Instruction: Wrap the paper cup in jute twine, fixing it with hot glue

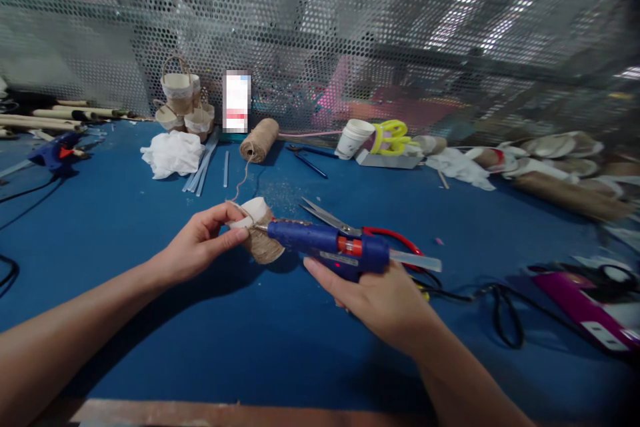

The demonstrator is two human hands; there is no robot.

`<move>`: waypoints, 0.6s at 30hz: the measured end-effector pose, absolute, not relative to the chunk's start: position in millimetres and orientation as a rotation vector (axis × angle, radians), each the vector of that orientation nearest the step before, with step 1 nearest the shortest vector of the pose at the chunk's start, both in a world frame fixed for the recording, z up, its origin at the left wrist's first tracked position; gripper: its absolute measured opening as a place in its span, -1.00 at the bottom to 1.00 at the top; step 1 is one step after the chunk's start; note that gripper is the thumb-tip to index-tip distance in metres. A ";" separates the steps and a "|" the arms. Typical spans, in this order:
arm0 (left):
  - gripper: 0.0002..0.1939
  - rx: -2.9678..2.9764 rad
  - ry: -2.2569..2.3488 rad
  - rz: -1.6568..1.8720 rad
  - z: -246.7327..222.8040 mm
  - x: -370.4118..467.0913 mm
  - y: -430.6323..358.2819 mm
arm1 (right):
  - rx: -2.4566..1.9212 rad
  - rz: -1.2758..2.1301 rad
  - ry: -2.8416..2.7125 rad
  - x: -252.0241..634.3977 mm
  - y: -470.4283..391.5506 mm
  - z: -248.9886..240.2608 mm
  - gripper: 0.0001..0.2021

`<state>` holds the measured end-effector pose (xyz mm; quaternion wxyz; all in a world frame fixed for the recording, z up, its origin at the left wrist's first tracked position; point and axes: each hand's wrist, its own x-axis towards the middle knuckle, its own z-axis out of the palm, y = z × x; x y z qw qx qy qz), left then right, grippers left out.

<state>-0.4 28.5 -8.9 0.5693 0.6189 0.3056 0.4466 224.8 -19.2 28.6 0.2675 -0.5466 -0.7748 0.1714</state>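
Note:
Between its thumb and fingers, my left hand (213, 240) grips the rim of a small twine-wrapped cup (265, 245) with a white lining, tilted above the blue table. A strand of twine runs from the cup up to a twine spool (259, 141). My right hand (383, 297) is wrapped round the handle of a blue glue gun (310, 238), with a clear glue stick poking out of its back. The gun's nozzle points left and meets the cup's side near the rim. Behind the gun lie scissors (330, 217) with red handles, partly covered by it.
Small lined baskets (179, 90), white cloth (173, 154) and clear glue sticks (201, 163) are at the back left. Another blue glue gun (57, 153) lies far left. Pliers (310, 163), a paper cup (353, 139) and a purple box (583, 307) stand farther right. A black cord (540, 313) crosses the right side.

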 end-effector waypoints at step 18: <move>-0.91 1.445 0.630 1.046 -10.8 -2.0 27.5 | -1.734 0.835 -1.740 223.4 -17.3 51.1 -0.64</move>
